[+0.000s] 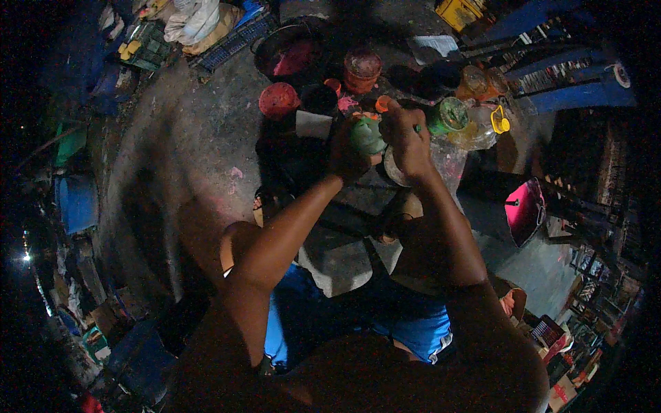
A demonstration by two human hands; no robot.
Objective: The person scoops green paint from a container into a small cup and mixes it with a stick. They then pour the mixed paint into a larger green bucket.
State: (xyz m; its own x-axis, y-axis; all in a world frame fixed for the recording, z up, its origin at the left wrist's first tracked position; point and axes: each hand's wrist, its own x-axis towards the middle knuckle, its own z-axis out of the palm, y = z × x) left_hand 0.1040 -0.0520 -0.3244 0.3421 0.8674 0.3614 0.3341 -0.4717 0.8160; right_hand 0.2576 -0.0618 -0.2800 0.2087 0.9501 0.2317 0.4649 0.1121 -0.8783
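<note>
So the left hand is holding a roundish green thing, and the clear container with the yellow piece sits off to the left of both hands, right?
Not quite: the head view shows the clear container with the yellow piece to the right of both hands. The left hand does hold the roundish green thing.

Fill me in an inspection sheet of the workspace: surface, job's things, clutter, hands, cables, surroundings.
Surface: grey floor, stained, with pink splotches.
Job's things: green round object between the hands; its exact kind is unclear.
Clutter: red container, orange-red jar, green tub and clear container with a yellow top, all beyond or beside the hands.
Hands: left hand curled around the green round object; right hand beside it, fingers bent, grip too dim to tell.
Cables: nothing seen, though the edges are dark.
Surroundings: blue bin at far left; bright pink object at right.
</note>
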